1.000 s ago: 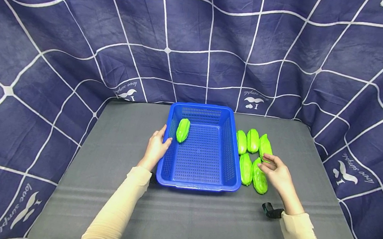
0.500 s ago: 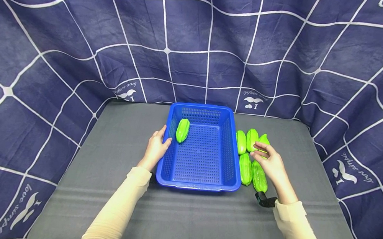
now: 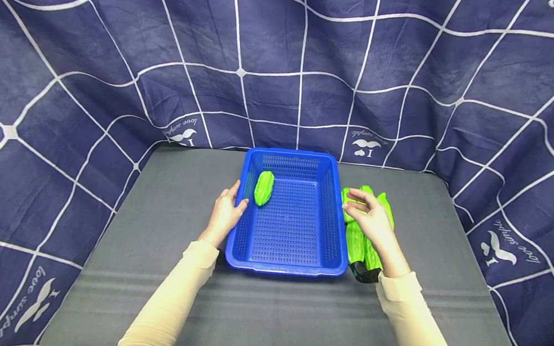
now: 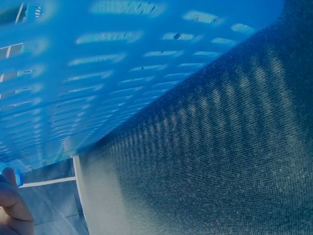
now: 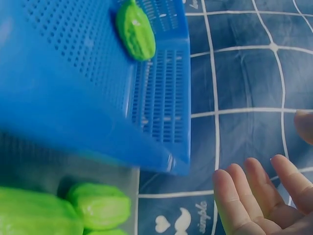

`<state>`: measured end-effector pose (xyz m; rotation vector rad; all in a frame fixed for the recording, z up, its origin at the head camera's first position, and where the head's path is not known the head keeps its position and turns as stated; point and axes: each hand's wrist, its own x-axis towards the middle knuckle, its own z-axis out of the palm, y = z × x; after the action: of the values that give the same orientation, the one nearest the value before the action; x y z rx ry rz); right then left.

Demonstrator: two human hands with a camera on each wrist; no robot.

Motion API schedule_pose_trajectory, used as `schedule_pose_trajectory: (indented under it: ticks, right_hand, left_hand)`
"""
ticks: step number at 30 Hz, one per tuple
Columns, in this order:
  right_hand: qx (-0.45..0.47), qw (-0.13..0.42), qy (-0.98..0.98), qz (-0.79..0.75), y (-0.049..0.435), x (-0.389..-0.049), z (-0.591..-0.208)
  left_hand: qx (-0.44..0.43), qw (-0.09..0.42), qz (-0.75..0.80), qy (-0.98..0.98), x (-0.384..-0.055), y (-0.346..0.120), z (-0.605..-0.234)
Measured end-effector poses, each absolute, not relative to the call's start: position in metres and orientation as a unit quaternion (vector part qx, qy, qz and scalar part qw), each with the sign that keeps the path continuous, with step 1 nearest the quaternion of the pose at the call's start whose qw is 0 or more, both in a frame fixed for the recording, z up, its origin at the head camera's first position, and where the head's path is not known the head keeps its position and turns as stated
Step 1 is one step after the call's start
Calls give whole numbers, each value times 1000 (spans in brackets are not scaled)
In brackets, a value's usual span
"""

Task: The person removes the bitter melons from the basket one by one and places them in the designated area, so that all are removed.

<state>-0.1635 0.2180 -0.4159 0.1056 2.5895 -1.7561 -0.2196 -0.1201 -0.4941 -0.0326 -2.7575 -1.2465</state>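
My left hand [image 3: 225,212] holds the left rim of a blue perforated plastic basket [image 3: 285,269], thumb toward the inside. In the left wrist view only part of that hand [image 4: 14,208] shows at the lower left, by the basket's wall. One green ribbed bitter melon [image 3: 264,188] lies inside at the basket's left, seen also in the right wrist view. My right hand [image 3: 373,218] is above several more bitter melons [image 3: 354,244] lying right of the basket, partly hiding them. Its fingers [image 5: 254,188] are apart and hold nothing.
The basket stands on a grey cloth-covered table [image 3: 169,196]. A dark blue curtain [image 3: 280,39] with white grid lines closes off the back and both sides. A black wrist camera [image 3: 365,273] sits under my right wrist, over the near melons.
My right hand has moved left and slightly away from me, from over the right-hand bitter melons to beside the basket's right rim. The left hand and the melon in the basket have not moved.
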Motion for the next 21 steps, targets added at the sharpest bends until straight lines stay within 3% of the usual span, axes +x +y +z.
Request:
schedule_pose_trajectory:
  ticks: [21]
  right_hand:
    - [0, 34, 811, -584, 160, -191, -413]
  left_hand:
    - [-11, 63, -412, -909, -219, -119, -494]
